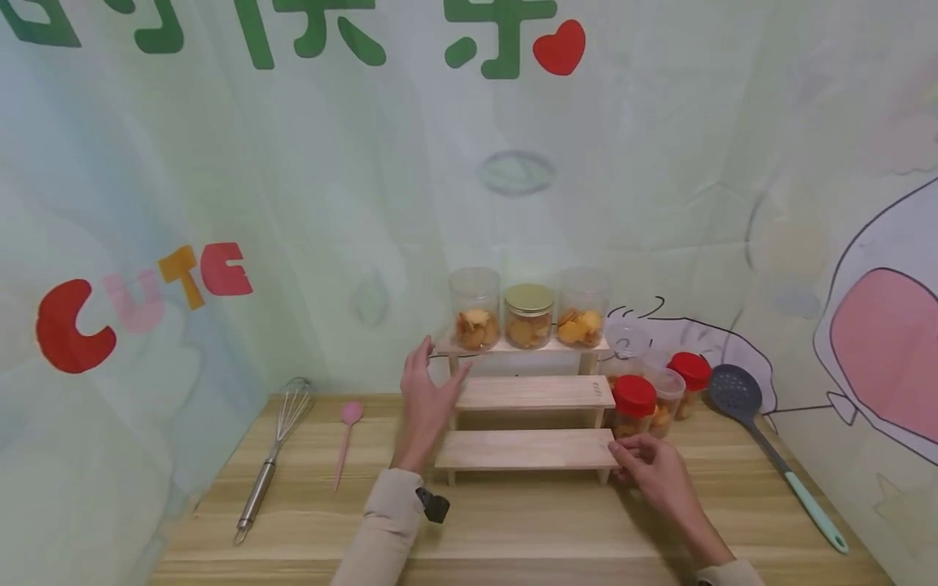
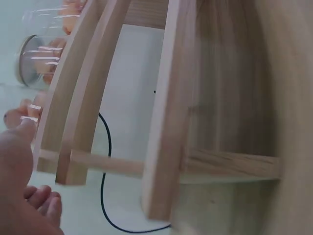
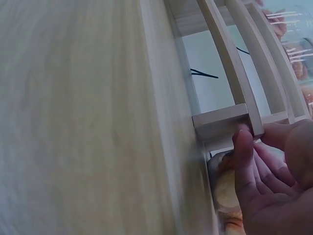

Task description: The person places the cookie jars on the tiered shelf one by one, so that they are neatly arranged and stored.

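Note:
A three-tier wooden step shelf (image 1: pixel 523 449) stands against the backdrop. On its top tier are two clear jars without visible lids, the left jar (image 1: pixel 475 313) and the right jar (image 1: pixel 583 313), with a gold-lidded jar (image 1: pixel 529 317) between them; all contain cookies. My left hand (image 1: pixel 427 399) is at the shelf's left end, thumb spread from the fingers, fingertips up by the top tier. With thumb and fingers, my right hand (image 1: pixel 655 476) pinches the right end of the lowest tier, as the right wrist view shows at the board's corner (image 3: pixel 255 125).
Right of the shelf are red-lidded jars (image 1: pixel 634 396) and a clear-lidded jar (image 1: pixel 665 395). A slotted skimmer (image 1: pixel 762 435) lies at far right. On the left lie a whisk (image 1: pixel 267 472) and a pink spoon (image 1: pixel 348 431). A dark cable (image 2: pixel 104 196) runs behind the shelf.

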The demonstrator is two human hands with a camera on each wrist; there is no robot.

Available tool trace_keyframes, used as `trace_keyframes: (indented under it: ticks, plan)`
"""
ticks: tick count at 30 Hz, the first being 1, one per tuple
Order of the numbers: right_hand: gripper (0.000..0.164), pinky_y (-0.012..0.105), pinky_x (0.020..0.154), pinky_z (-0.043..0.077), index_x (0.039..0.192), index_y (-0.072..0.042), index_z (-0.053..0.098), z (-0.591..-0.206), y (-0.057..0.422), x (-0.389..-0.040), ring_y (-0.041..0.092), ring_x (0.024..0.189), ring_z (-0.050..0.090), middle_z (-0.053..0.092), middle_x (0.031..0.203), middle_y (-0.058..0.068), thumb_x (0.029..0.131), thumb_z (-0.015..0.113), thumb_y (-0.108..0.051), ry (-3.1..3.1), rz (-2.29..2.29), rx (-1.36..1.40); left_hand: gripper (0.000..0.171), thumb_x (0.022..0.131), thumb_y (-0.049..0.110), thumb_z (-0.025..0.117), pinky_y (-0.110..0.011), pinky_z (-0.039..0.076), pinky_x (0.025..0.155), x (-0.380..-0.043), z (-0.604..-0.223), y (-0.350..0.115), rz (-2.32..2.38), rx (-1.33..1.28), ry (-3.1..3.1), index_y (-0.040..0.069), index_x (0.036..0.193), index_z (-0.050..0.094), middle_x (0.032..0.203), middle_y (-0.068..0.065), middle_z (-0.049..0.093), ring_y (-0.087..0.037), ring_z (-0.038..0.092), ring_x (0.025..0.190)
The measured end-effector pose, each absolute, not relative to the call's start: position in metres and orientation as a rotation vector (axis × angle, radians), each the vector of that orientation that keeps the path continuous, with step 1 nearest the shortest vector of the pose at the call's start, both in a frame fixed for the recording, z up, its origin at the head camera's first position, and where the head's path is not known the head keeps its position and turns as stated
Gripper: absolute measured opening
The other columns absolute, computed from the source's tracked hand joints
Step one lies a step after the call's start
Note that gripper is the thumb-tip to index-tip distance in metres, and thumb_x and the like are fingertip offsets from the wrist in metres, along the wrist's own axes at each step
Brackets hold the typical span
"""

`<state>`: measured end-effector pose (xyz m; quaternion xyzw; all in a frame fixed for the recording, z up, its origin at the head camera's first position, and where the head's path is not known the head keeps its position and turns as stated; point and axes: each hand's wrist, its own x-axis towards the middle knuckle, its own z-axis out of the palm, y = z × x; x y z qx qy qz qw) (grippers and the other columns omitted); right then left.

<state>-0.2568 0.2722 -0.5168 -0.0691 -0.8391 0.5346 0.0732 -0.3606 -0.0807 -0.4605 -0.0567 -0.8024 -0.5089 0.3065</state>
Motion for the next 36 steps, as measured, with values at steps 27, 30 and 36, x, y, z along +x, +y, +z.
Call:
trace_keyframes:
  ticks: [27,30,36]
  plan:
    - [0.064,0.066,0.104,0.053,0.145,0.004,0.059,-0.466,0.279,-0.280,0.048,0.133,0.054,0.059,0.144,0.030,0.092,0.087,-0.019,-2.341,0.918,0.020,0.021,0.105,0.021,0.073,-0.027,0.063,0.080,-0.285,-0.530,-0.119,-1.560,-0.054,-2.446,0.004,0.117,0.075,0.109,-0.012,0.080,-0.023,0.078,0.098]
    - [0.062,0.068,0.105,0.052,0.142,0.007,0.061,-0.470,0.277,-0.283,0.049,0.134,0.051,0.060,0.140,0.032,0.089,0.088,-0.012,-2.310,0.869,0.073,0.020,0.104,0.021,0.075,-0.030,0.064,0.085,-0.287,-0.529,-0.124,-1.594,-0.073,-2.435,0.005,0.116,0.075,0.109,-0.012,0.080,-0.023,0.078,0.101]
    - [0.060,0.073,0.109,0.043,0.141,0.010,0.061,-0.477,0.278,-0.286,0.056,0.138,0.046,0.061,0.143,0.034,0.089,0.086,-0.007,-2.290,0.822,0.195,0.025,0.105,0.023,0.074,-0.022,0.060,0.086,-0.285,-0.528,-0.127,-1.753,-0.055,-2.395,0.003,0.120,0.074,0.111,-0.014,0.081,-0.024,0.079,0.106]
